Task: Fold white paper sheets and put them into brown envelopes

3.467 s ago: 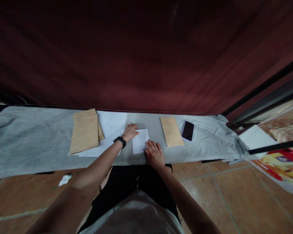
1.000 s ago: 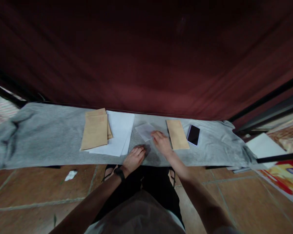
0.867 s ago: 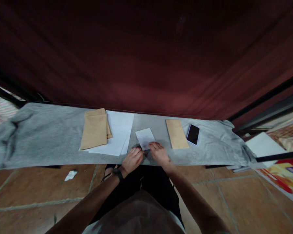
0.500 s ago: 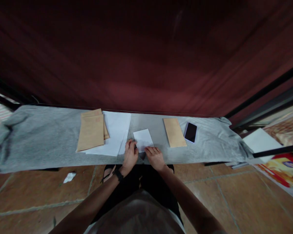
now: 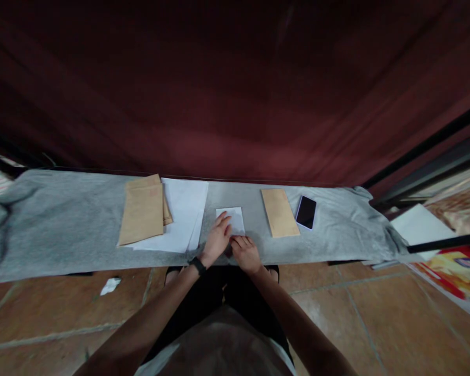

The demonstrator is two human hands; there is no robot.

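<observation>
A small white paper point(image 5: 237, 218), seemingly folded, lies on the grey cloth in front of me. My left hand point(image 5: 218, 237), with a dark watch at the wrist, rests over its left side, fingers stretched out and pointing up and to the right. At the paper's lower edge is my right hand point(image 5: 245, 253), its fingers curled together; whatever they pinch is too small to make out. To the right lies a single brown envelope point(image 5: 280, 213). Larger white sheets point(image 5: 185, 209) are spread to the left, partly under several brown envelopes point(image 5: 143, 216).
A phone point(image 5: 306, 212) with a purple edge lies right of the single envelope. Grey cloth point(image 5: 62, 224) covers the narrow table, with a dark red panel point(image 5: 235, 104) behind it. Black bars and a red-and-yellow printed item point(image 5: 460, 271) are at the right.
My left hand has moved from the paper's lower left corner up onto it, its fingers straightening. The small paper has turned more upright. My right hand has shifted slightly left.
</observation>
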